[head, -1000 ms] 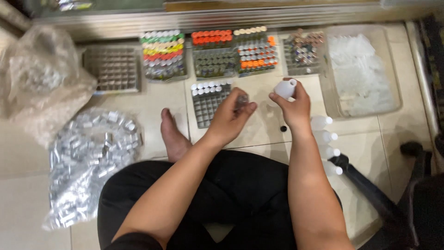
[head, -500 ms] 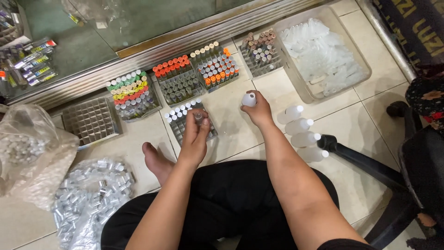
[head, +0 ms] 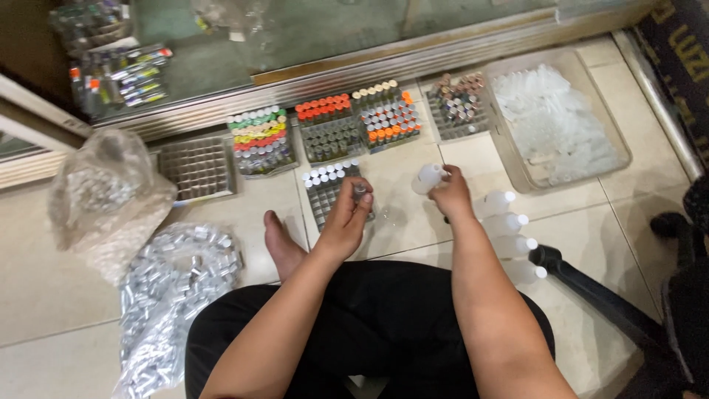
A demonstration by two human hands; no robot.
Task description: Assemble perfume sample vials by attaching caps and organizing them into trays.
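- Both hands have shifted since the earlier frames: the left hand (head: 347, 218) now sits lower over the near tray (head: 325, 193), and the right hand (head: 450, 198) has come down beside it with its bottle tilted toward the left.
- Left hand is closed on a small vial (head: 360, 192), pinched between thumb and fingers just above the tray's right edge.
- Right hand grips a white squeeze bottle (head: 428, 178), its tip pointing left at the vial; the two are near but apart.
- Near tray lies on the floor (head: 44, 295) tiles, white-capped vials filling its top rows.
- More trays with coloured caps (head: 258, 140) line the metal sill behind.
- Four white bottles (head: 509, 222) lie just right of the right forearm.
- Clear tub (head: 509, 148) of plastic parts sits at upper right.
- Bare foot (head: 281, 247) rests left of the left wrist.
- Two bags of silvery pieces (head: 177, 273) lie at left.
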